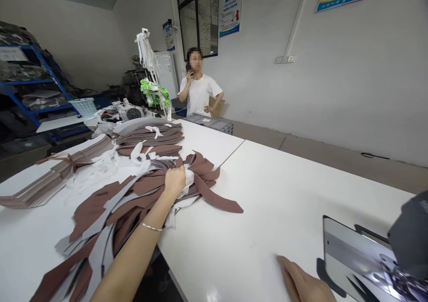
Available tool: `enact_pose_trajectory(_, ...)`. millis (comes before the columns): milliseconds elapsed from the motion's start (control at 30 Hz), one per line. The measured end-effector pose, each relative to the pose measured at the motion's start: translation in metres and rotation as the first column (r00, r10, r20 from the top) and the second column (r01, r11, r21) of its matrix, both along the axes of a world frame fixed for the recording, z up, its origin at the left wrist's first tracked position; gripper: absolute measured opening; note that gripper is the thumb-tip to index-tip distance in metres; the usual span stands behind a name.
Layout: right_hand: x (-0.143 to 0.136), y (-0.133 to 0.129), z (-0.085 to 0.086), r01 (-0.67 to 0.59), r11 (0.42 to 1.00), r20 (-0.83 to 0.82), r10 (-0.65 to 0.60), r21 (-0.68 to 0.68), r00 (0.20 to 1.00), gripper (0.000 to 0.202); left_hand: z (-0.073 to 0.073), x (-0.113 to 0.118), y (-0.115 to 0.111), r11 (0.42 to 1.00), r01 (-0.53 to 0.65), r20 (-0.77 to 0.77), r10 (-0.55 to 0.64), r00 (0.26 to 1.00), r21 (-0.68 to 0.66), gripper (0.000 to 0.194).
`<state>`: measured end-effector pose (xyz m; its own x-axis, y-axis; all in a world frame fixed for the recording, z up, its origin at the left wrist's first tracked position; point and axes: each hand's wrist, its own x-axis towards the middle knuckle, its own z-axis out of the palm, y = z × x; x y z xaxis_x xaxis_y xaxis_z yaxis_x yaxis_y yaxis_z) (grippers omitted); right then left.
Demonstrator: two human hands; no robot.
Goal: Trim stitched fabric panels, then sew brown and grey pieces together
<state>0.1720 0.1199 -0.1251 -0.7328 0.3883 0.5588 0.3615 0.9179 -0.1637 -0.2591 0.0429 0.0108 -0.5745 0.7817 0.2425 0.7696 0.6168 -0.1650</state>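
Note:
My left hand (175, 180), with a bracelet at the wrist, reaches across the table and is closed on a heap of brown cut fabric pieces (147, 186). Their undersides are grey, and one curved strip (217, 197) sticks out to the right. White cloth bits show beside my fingers. My right hand (306, 282) rests low on the white tabletop with its fingers stretched out, partly cut off by the frame edge; I see nothing in it. Just right of it are dark pointed blades (361, 288), by the metal plate of a sewing machine (354, 248).
A tied fabric stack (60, 177) and another brown-grey pile (150, 134) sit further left. A person in a white T-shirt (200, 92) stands beyond the table, behind a grey crate (214, 123). Another sewing machine (132, 111), a light-blue basket (83, 107) and blue shelves (36, 92) are at the back left.

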Motion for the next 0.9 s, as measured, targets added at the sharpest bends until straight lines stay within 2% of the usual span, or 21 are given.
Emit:
enact_pose_trajectory(233,-0.006,-0.01,0.028,0.046,0.999,0.063,-0.046,0.009,0.997,0.026,-0.005,0.074,0.107,0.985,0.165,0.099,-0.169,0.981,0.05,0.025)
enact_pose_trajectory(400,-0.008,-0.013,0.033,0.1,0.994,0.185,-0.089,-0.048,0.979,0.026,-0.006,0.127,0.172,0.973,0.228,0.168,-0.232,0.958,0.041,0.032)
enact_pose_trajectory(500,-0.009,-0.013,0.034,0.134,0.987,0.26,-0.107,-0.089,0.96,0.026,0.004,0.145,0.202,0.967,0.254,0.23,-0.242,0.943,-0.024,0.045)
enact_pose_trajectory(567,-0.011,-0.013,0.037,0.135,0.986,0.295,-0.099,-0.102,0.95,0.025,0.016,0.141,0.216,0.948,0.306,0.305,-0.266,0.914,-0.091,0.062)
enact_pose_trajectory(667,-0.005,-0.012,0.046,0.109,0.993,0.32,-0.092,-0.036,0.943,0.026,0.038,0.106,0.216,0.901,0.409,0.417,-0.319,0.851,-0.147,0.075)
enact_pose_trajectory(733,0.011,-0.008,0.049,0.198,0.976,0.279,-0.216,0.092,0.936,0.029,0.049,0.071,0.198,0.885,0.439,0.445,-0.333,0.831,-0.157,0.078)
enact_pose_trajectory(767,0.022,-0.005,0.05,0.292,0.942,0.245,-0.327,0.168,0.913,0.029,0.051,0.054,0.184,0.88,0.445,0.447,-0.336,0.829,-0.164,0.079)
enact_pose_trajectory(833,0.05,0.003,0.046,0.499,0.807,0.198,-0.57,0.314,0.797,0.026,0.05,0.031,0.15,0.87,0.459,0.431,-0.35,0.832,-0.179,0.078)
enact_pose_trajectory(900,0.078,0.01,0.039,0.592,0.687,0.211,-0.709,0.422,0.673,0.025,0.043,0.024,0.117,0.862,0.471,0.375,-0.381,0.845,-0.186,0.074)
